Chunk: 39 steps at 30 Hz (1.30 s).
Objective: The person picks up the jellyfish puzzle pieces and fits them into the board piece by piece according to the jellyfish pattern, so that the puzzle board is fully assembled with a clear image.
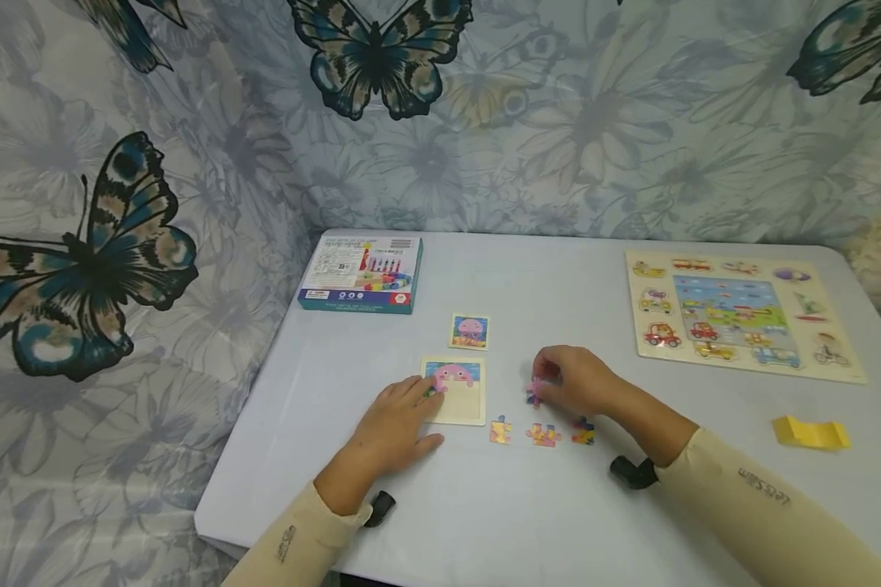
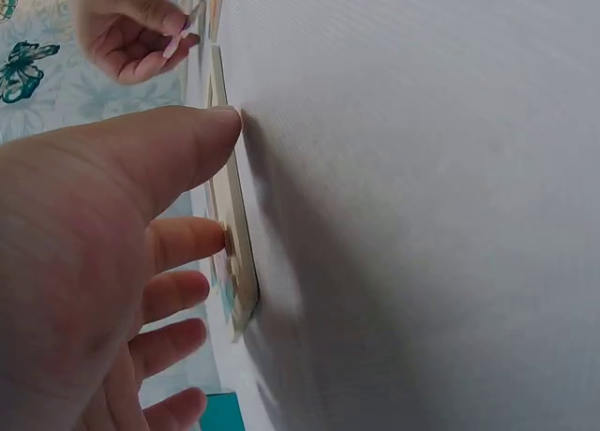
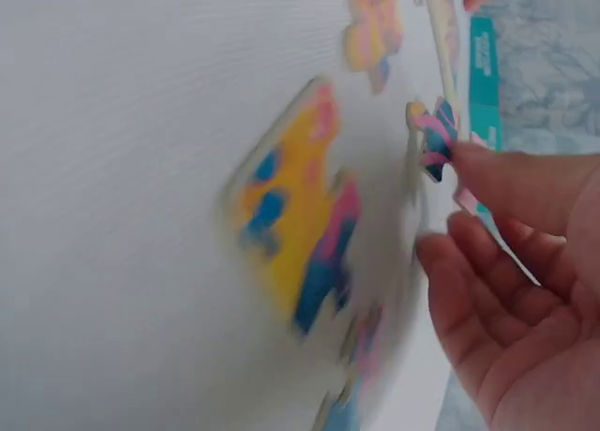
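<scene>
A small wooden puzzle tray (image 1: 464, 411) lies on the white table, a pink cartoon animal's face fitted in its upper part. My left hand (image 1: 391, 420) rests its fingertips on the tray's left side, with the thumb by the lower edge in the left wrist view. To the right, my right hand (image 1: 578, 380) pinches a jigsaw piece (image 3: 437, 141) in blue and pink between thumb and fingers. Below it lie several loose pieces, among them a yellow-and-pink piece (image 1: 543, 434), a yellow piece (image 1: 500, 430) and a yellow-and-blue piece (image 1: 583, 430).
A square picture card (image 1: 470, 333) lies just behind the tray. At the back left is a flat toy box (image 1: 361, 273). A large wooden picture board (image 1: 749, 367) lies at the back right, with a curved yellow block (image 1: 811, 433) in front of it.
</scene>
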{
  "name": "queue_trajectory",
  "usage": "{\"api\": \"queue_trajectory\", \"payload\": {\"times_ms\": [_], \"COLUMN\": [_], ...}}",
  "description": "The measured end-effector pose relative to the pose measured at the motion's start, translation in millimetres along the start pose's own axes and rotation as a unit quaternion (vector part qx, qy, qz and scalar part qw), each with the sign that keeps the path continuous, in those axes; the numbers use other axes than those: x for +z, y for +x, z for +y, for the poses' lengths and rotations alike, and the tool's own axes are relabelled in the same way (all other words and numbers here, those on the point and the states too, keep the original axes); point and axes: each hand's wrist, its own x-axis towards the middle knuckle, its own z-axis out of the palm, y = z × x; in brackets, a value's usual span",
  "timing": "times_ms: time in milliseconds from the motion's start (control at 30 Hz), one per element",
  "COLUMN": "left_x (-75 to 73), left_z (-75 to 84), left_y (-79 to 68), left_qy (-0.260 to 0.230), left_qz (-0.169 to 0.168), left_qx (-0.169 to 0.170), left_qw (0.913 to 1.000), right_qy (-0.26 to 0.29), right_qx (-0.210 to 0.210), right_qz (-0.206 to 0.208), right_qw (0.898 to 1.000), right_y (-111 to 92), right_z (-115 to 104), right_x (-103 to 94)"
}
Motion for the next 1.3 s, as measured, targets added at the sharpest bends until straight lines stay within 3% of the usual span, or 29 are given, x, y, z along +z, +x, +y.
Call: {"api": "queue_trajectory", "payload": {"times_ms": [200,367,533,733,967,1300], "left_x": [-0.1,-1.2,-4.2,-5.5,-1.8,-4.0], "left_z": [-2.0,-3.7,-4.1,-4.4,-3.5,1.0], "left_y": [3.5,5.8,5.4,3.9,6.0,9.3], "left_qy": [-0.024,-0.030,-0.050,-0.050,-0.016,0.018], "left_qz": [-0.017,-0.014,-0.005,-0.010,-0.020,-0.012], "left_qx": [-0.006,-0.003,0.007,0.004,-0.005,-0.003], "left_qw": [0.9996,0.9994,0.9987,0.9987,0.9997,0.9998], "right_qy": [0.103,0.148,0.110,0.047,0.031,0.039], "right_qx": [0.016,0.004,-0.008,-0.031,-0.045,-0.004], "right_qz": [-0.001,-0.026,-0.050,-0.040,-0.036,-0.057], "right_qw": [0.995,0.989,0.993,0.998,0.998,0.998], "right_y": [26.1,50.7,65.9,70.3,70.7,86.8], "right_z": [-24.9,-54.2,-71.3,-81.2,-82.8,-77.3], "right_x": [1.5,19.5,42.1,54.3,56.7,49.2]}}
